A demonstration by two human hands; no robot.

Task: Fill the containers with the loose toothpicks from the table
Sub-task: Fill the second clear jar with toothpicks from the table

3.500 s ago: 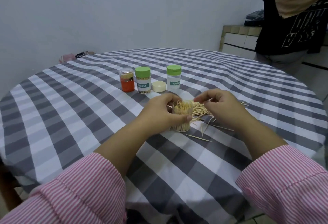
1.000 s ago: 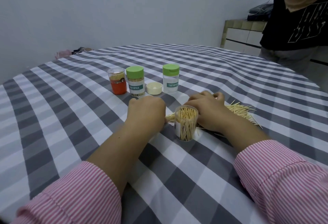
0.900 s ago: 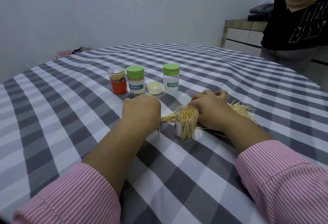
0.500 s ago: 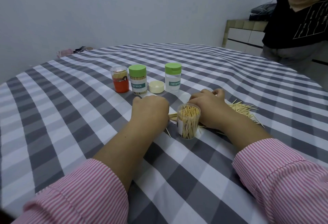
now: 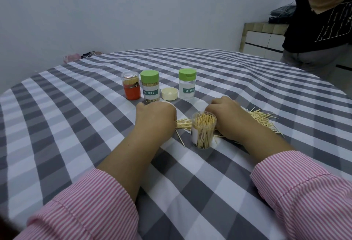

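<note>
Both hands are lying on the checked tablecloth (image 5: 76,125), backs up, with an open clear container (image 5: 203,130) standing upright between the two wrists and a little nearer to the person. This container is holding many toothpicks standing on end, and it has no lid on. The left hand (image 5: 155,117) is curled with the knuckles forward; a bundle of toothpicks (image 5: 183,123) is sticking out from its right side toward the container, so the fingers seem to be closing on one end of the bundle, but the fingers themselves are hidden under the hand. The right hand (image 5: 225,115) is also curled and is resting on top of the loose pile (image 5: 261,118), which is spreading out to its right; whether it is pinching any toothpicks I cannot tell. A single toothpick (image 5: 180,138) is lying apart, just in front of the left wrist. Beyond the left knuckles three closed containers are standing in a row: an orange container (image 5: 131,88), a green-lid container (image 5: 150,86) full of toothpicks, and farther right a green-lid empty container (image 5: 187,84). Between the last two a cream lid (image 5: 169,93) is lying on the cloth. Another person in dark shirt (image 5: 320,20) is standing well beyond the right hand.
</note>
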